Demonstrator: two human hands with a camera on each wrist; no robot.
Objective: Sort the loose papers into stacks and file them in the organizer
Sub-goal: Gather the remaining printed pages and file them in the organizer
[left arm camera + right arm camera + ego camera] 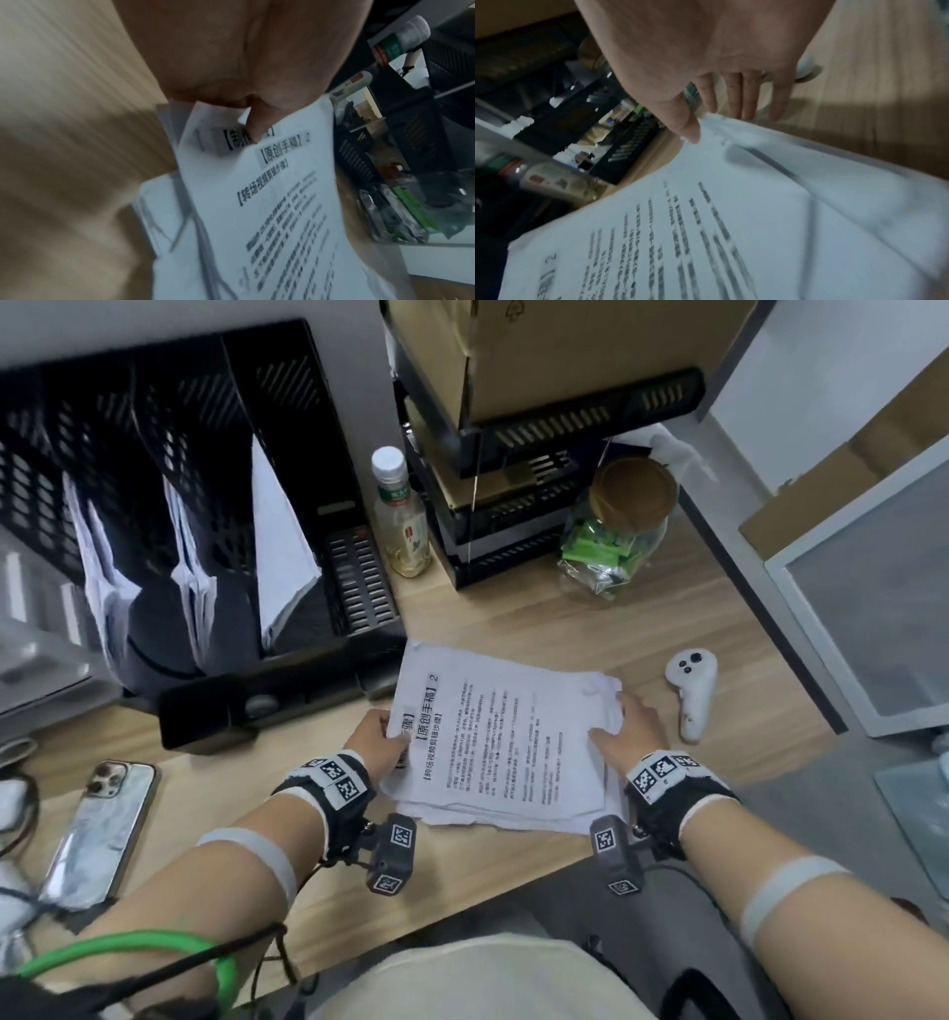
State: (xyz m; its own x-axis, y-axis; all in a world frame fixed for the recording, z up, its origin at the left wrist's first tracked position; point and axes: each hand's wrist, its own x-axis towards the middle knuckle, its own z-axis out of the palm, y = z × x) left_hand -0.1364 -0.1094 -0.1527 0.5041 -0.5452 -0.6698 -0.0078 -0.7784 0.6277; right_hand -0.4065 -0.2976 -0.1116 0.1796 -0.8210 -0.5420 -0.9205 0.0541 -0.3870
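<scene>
A stack of printed white papers (pixel 506 742) lies on the wooden desk in front of me. My left hand (pixel 377 737) pinches the top sheet (pixel 270 182) at its left edge, the thumb on the printed heading and the sheet lifted off the pile. My right hand (pixel 629 729) rests with straight fingers (pixel 734 97) on the stack's right edge (pixel 757 142), thumb on the paper. The black organizer (pixel 205 516) stands at the back left, with papers in three of its slots.
A phone (pixel 102 829) lies at the left, a white controller (pixel 690 693) at the right. A drink bottle (pixel 400 516), a glass jar (pixel 616 531) and black stacked trays (pixel 513 469) under a cardboard box stand behind the papers.
</scene>
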